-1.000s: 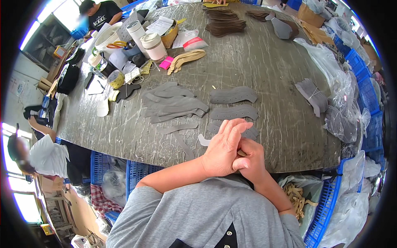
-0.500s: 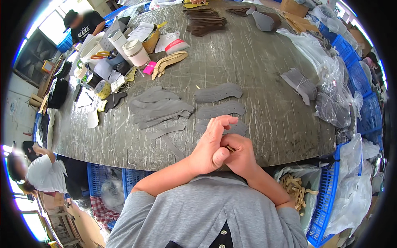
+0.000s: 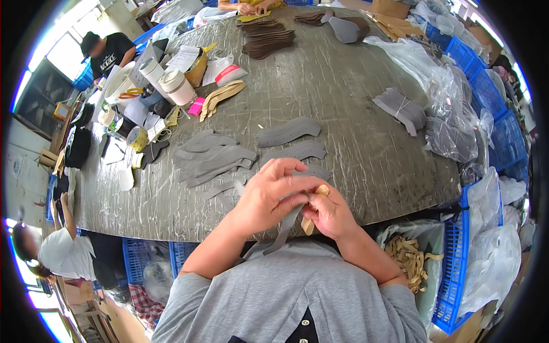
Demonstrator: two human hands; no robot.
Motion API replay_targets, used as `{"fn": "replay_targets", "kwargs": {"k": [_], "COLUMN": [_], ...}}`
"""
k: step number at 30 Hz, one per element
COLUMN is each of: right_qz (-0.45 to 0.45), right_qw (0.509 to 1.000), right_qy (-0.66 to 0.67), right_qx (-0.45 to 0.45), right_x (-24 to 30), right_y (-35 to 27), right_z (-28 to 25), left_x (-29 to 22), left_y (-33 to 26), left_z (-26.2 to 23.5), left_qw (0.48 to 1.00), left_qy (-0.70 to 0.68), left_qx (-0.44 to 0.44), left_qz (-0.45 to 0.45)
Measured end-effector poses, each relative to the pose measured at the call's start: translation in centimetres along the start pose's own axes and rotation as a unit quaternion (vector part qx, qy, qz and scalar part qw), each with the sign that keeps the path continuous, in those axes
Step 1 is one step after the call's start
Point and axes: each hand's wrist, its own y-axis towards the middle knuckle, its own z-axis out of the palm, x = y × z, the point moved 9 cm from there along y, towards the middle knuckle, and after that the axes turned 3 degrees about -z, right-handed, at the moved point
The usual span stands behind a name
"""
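Over the near table edge, my left hand (image 3: 269,191) and my right hand (image 3: 330,214) meet, fingertips together. A narrow grey strip (image 3: 281,233) hangs below the left fingers, which pinch its upper end. In the closed right hand is a tan strip (image 3: 308,226), showing above the thumb and below the fingers. Just beyond my hands, curved grey pieces with small holes (image 3: 289,131) lie in a column, the nearest partly covered by the hands. Left of them is a loose pile of similar grey pieces (image 3: 211,154), with thin grey strips (image 3: 220,190) in front.
Cups, tape and tools crowd the left around a white cup (image 3: 177,87). Brown stacked pieces (image 3: 267,40) lie at the far side, near another person's hands (image 3: 251,8). A tied grey bundle (image 3: 400,108) and plastic bags are at right. Tan strips (image 3: 407,260) fill a lined bin.
My left hand has come down and closed on a grey strip, which now hangs from it. The tan piece in my right hand shows more. The whole view has shifted slightly.
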Motion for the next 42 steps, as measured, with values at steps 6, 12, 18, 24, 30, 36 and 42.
{"fn": "replay_targets", "kwargs": {"k": [6,12,18,24,30,36,42], "right_qz": [-0.035,-0.227,0.000,-0.109,-0.120,-0.006,-0.013], "right_qw": [0.975,0.925,0.859,0.666,0.696,0.931,0.911], "right_qy": [0.216,0.170,-0.442,-0.732,-0.701,-0.303,-0.336], "right_qx": [-0.031,-0.253,-0.257,-0.091,-0.101,-0.206,-0.239], "right_x": [2.6,9.8,4.1,1.4,2.9,2.4,0.8], "right_y": [-0.6,-5.6,-8.1,-5.7,-5.4,-6.8,-6.1], "right_z": [-2.9,-13.8,-10.5,-5.4,-6.0,-9.7,-11.0], "left_x": [-0.8,7.4,11.4,13.4,12.7,10.5,11.2], "left_y": [-1.6,-6.9,-6.9,-6.4,-8.4,-9.8,-10.3], "left_z": [-2.2,-3.9,-1.0,-0.4,-1.4,0.3,2.6], "left_qw": [0.996,0.951,0.922,0.894,0.883,0.888,0.882], "left_qy": [0.047,-0.033,-0.052,-0.157,-0.125,-0.107,-0.049], "left_qx": [-0.055,-0.093,0.033,-0.013,-0.014,0.016,0.076], "left_qz": [0.056,-0.293,-0.382,-0.419,-0.453,-0.447,-0.463]}}
